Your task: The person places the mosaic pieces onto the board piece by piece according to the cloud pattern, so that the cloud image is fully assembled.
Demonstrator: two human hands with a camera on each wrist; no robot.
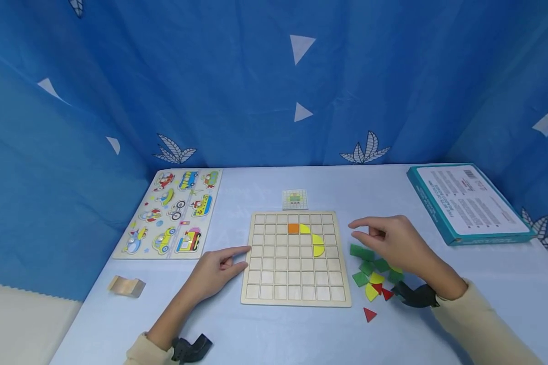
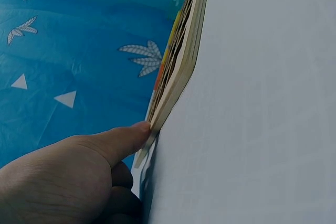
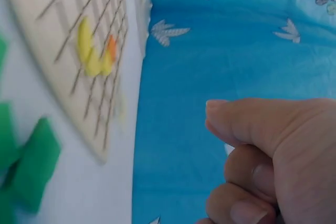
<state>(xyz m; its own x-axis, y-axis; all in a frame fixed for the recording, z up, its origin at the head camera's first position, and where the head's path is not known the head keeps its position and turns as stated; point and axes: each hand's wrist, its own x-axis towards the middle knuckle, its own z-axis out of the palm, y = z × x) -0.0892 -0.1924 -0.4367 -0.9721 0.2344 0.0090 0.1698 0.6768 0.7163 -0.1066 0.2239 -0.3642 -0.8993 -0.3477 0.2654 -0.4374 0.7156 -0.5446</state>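
Observation:
A wooden grid board [image 1: 268, 292] lies in the middle of the table. My left hand [image 1: 216, 272] is at its left edge, index finger and thumb extended against it; in the left wrist view the thumb [image 2: 128, 139] touches the rim. On the grid sit an orange square [image 1: 293, 228] and three yellow quarter-round pieces [image 1: 318, 251]. My right hand [image 1: 395, 242] hovers right of the board, thumb and index fingertips apart with nothing visible between them. Below it lie several green pieces [image 1: 360, 279], yellow pieces [image 1: 371, 292] and red triangles [image 1: 369, 315].
A small pattern card [image 1: 295, 199] lies behind the board. At the left are a vehicle picture puzzle [image 1: 171, 213] and a curved wooden block [image 1: 126, 286]. A teal-edged box [image 1: 470, 203] lies at the back right, before the blue curtain [image 1: 255, 91].

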